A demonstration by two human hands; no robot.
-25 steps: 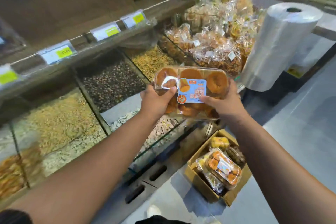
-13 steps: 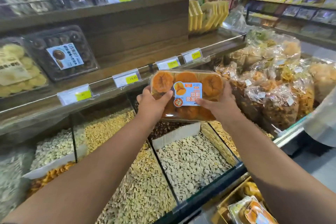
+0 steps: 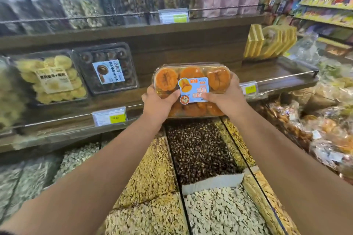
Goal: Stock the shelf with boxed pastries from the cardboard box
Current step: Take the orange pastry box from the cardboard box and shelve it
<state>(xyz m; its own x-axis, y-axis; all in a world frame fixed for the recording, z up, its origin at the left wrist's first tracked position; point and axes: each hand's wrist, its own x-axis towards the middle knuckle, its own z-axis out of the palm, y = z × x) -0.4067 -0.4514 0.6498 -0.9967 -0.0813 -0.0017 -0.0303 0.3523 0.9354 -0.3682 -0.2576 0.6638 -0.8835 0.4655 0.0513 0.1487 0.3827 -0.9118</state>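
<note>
A clear plastic box of orange pastries (image 3: 193, 78) with a blue label is held up in front of the wooden shelf (image 3: 267, 76). My left hand (image 3: 156, 103) grips its lower left corner, thumb on the lid. My right hand (image 3: 225, 95) grips its lower right side. The box hangs at shelf height, over the shelf's front rail, tilted toward me. The cardboard box is out of view.
On the shelf to the left stand a dark pastry box (image 3: 107, 68) and a yellow pastry box (image 3: 51, 78). Yellow packets (image 3: 267, 42) lean at the shelf's right end. Open bins of seeds (image 3: 200, 150) lie below my arms. Bagged snacks (image 3: 315, 124) pile at the right.
Both hands have lifted the pastry box up and forward from above the seed bins to shelf height. The view has risen, and the cardboard box has dropped out of sight.
</note>
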